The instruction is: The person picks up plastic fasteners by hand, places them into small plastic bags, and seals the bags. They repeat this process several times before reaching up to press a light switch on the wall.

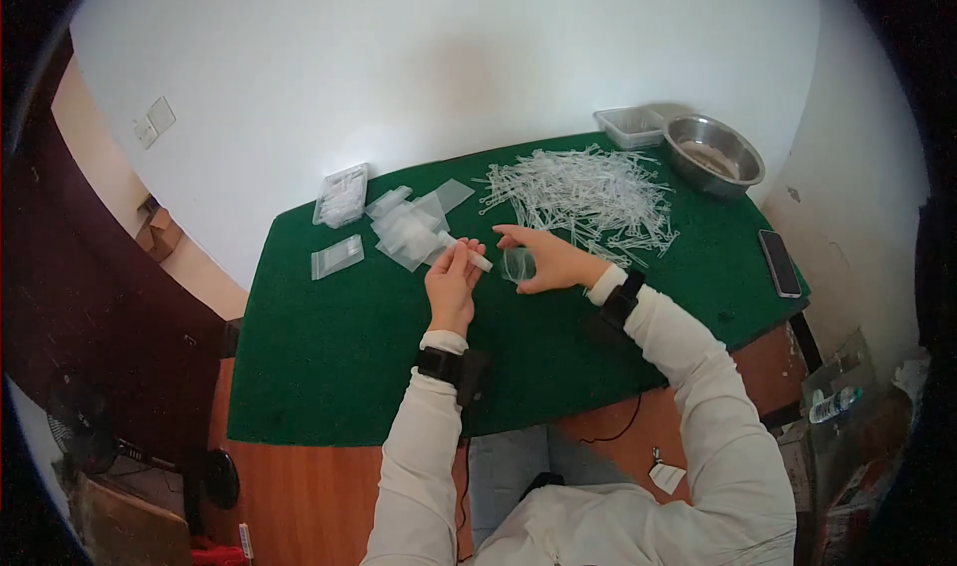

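My left hand (452, 289) pinches a short whitish, tube-shaped piece (479, 261) between thumb and fingers; its exact kind is too small to make out. Just to its right, my right hand (560, 262) curls its fingers and thumb around a clear round plastic cup (517, 265). The two held things are close together but apart. Behind my left hand lie several clear zip bags (409, 229), partly overlapping. A small filled zip bag (337, 257) rests farther left. Beyond my right hand spreads a big heap of thin clear plastic sticks (588, 195) with looped ends.
A green-covered table (329, 367) stands against a white wall. At its back left is a clear tray of small packed pieces (342, 195). Toward the back right are a clear plastic box (630, 125) and a steel bowl (714, 155). A phone (780, 264) lies near the right edge.
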Tool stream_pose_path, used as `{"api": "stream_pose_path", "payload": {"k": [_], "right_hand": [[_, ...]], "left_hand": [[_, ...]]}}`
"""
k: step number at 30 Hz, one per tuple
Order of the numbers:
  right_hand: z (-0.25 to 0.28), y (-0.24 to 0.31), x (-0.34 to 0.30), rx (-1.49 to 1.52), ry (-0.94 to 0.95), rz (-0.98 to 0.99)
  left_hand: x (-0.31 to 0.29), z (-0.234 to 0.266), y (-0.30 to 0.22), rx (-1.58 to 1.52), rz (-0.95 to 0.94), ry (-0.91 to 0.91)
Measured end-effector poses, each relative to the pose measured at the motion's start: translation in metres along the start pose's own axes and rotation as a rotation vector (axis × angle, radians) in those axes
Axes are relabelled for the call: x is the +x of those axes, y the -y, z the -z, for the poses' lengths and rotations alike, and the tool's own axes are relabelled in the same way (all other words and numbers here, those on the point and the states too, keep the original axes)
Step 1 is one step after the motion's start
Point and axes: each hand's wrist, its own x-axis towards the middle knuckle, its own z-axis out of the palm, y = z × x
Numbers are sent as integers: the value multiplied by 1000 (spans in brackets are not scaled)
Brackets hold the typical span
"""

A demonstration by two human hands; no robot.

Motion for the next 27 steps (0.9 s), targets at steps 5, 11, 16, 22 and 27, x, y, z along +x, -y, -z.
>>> {"api": "stream_pose_path", "payload": {"k": [5, 11, 16, 22, 27], "right_hand": [[-12, 25, -7, 25, -216, -26], [-16, 26, -6, -51, -307, -23], [-21, 32, -5, -52, -361, -7], [-15, 21, -6, 114, -529, 9], [-4, 12, -9, 356, -457, -98]], "left_hand": [[-7, -11, 6, -61, 29, 3], [-12, -18, 15, 148, 8, 3], [-9, -10, 21, 304, -72, 112], [-13, -16, 14, 368, -71, 228], [-20, -22, 10, 556, 121, 392]]}}
